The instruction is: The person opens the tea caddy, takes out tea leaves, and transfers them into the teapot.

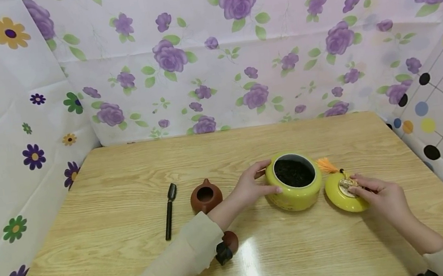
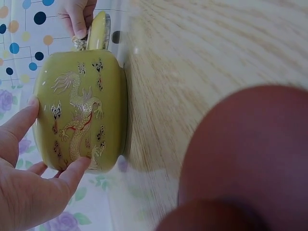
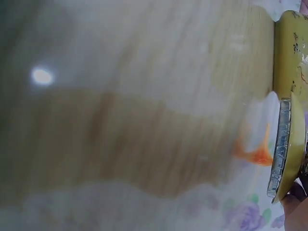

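Observation:
A yellow jar (image 1: 296, 198) with a dark leafy filling stands uncovered on the table; in the left wrist view its side shows a gold dragon. My left hand (image 1: 251, 184) holds the jar's left side, thumb in front and fingers behind. To the right is the jar's yellow lid (image 1: 345, 199), with an orange tassel (image 1: 325, 165). My right hand (image 1: 384, 197) pinches its gold knob (image 1: 348, 186). The right wrist view shows a clear ring (image 3: 280, 149) around the lid's underside. The lid seems tilted and slightly above the table.
A small brown clay teapot (image 1: 205, 195), lidless, sits left of the left forearm. Farther left lies a dark scoop (image 1: 170, 210). A round brown object (image 1: 231, 241) is partly hidden by the left wrist's black device. Patterned cloths (image 1: 208, 89) border the wooden table (image 1: 120, 181).

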Demonstrator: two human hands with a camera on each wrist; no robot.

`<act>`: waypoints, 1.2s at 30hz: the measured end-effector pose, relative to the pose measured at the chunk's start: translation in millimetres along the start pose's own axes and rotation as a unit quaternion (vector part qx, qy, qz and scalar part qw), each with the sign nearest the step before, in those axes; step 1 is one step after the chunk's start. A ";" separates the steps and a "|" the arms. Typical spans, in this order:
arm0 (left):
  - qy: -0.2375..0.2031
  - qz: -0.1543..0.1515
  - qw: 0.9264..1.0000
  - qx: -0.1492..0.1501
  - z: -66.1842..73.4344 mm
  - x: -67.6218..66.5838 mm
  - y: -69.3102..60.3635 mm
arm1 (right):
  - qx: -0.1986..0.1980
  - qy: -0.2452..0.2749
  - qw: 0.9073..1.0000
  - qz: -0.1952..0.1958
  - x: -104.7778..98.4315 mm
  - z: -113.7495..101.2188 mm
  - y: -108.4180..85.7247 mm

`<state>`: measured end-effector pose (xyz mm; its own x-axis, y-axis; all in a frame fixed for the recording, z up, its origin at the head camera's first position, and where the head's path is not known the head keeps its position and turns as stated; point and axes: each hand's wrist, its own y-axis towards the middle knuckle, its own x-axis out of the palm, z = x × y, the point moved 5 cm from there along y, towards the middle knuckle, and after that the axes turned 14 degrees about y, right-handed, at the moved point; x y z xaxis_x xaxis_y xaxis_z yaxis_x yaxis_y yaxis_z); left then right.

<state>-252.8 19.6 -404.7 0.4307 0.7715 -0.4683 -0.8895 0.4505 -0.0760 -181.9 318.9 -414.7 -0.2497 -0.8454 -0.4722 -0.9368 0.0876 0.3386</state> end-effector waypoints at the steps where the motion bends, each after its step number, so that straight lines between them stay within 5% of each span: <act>1: -0.002 0.000 1.000 -0.001 -0.3 -0.1 -0.1 | 0.003 -0.002 1.000 -0.001 0.3 0.7 -0.3; 20: -0.002 0.001 1.000 -0.003 -3.3 1.4 1.3 | 0.068 -0.009 0.997 -0.029 2.8 19.6 -6.7; 36: -0.003 -0.001 1.000 -0.006 1.4 -0.2 -1.4 | 0.115 -0.012 0.992 -0.049 2.4 14.5 -7.4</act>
<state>-251.4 19.4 -403.3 0.4334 0.7728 -0.4637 -0.8904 0.4467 -0.0877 -179.1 323.9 -430.1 -0.1579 -0.8433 -0.5137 -0.9873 0.1254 0.0976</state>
